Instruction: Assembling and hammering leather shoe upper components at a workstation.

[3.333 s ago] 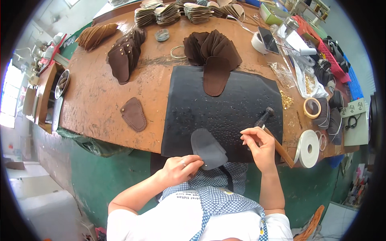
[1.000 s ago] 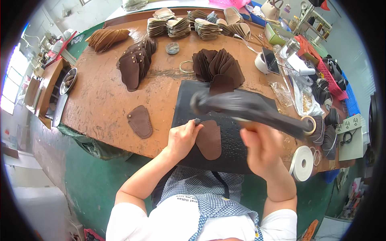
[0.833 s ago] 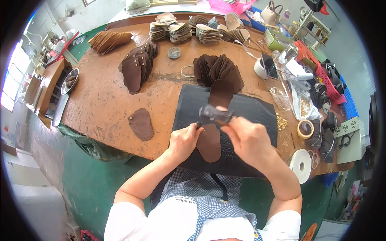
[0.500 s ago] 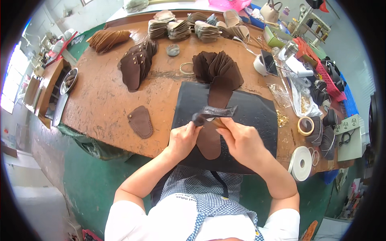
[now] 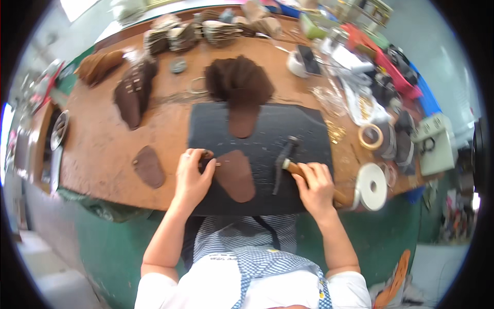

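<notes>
On the black mat [image 5: 262, 201] lies a flat brown leather piece [image 5: 237, 177], rounded at its near end. At its upper left edge is my left hand [image 5: 194, 172], fingers closed round something small and dark that I cannot make out. My right hand [image 5: 315, 186], to the right of the piece, grips the wooden handle of a hammer [image 5: 294, 167]. Its long dark head is over the mat, blurred by motion. Beyond, a fanned stack of brown leather pieces [image 5: 239, 80] has one piece reaching onto the mat.
A stitched leather piece [image 5: 149, 167] lies left on the table [image 5: 103, 154]. Farther back is a leather stack with metal studs [image 5: 135, 90]. To the right are gold-coloured bits [image 5: 335, 133], a tape roll [image 5: 370, 136], a white roll [image 5: 371, 187] and a phone [image 5: 309, 59].
My hands have moved apart: the right carries the hammer rightward, the left is now at the leather's left edge. The near leather piece lies apart from the far one. The whole view has shifted.
</notes>
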{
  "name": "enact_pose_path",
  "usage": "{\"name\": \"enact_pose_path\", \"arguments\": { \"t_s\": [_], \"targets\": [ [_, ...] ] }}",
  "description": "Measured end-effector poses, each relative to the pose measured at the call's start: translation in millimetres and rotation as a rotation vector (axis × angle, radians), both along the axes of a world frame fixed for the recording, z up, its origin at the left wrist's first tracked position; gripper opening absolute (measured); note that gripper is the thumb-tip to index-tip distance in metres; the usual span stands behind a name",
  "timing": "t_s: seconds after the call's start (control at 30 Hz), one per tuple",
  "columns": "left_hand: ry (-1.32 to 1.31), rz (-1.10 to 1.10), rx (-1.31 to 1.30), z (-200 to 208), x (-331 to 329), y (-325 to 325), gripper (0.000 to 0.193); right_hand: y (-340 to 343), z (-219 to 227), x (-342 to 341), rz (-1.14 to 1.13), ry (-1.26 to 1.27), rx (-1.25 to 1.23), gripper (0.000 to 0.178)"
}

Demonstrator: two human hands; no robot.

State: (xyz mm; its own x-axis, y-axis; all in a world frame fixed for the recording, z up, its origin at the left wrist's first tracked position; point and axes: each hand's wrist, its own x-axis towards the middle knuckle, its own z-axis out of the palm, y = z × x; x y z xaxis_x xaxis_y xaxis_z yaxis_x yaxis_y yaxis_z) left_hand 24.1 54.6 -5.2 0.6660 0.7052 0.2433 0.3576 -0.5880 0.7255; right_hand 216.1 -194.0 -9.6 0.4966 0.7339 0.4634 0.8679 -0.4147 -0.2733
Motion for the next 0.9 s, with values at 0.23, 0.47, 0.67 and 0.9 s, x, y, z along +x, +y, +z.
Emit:
{"name": "enact_pose_path", "arguments": {
  "t_s": [0.23,0.47,0.67,0.9],
  "targets": [
    [0.172,-0.026,0.106,-7,0,0,0.031,-14,8,52,-0.158,0.151,0.063,0.008],
    [0.165,0.029,-0.028,-3,12,-8,0.028,-43,-20,149,-0.236,0.293,0.114,0.006],
    [0.115,-0.019,-0.299,13,-15,1,0.015,-15,-33,159,-0.307,0.346,0.037,0.01],
    [-0.078,0.236,-0.293,41,-104,95,0.009,-26,-29,159,-0.279,0.315,0.045,0.012]
  ]
}}
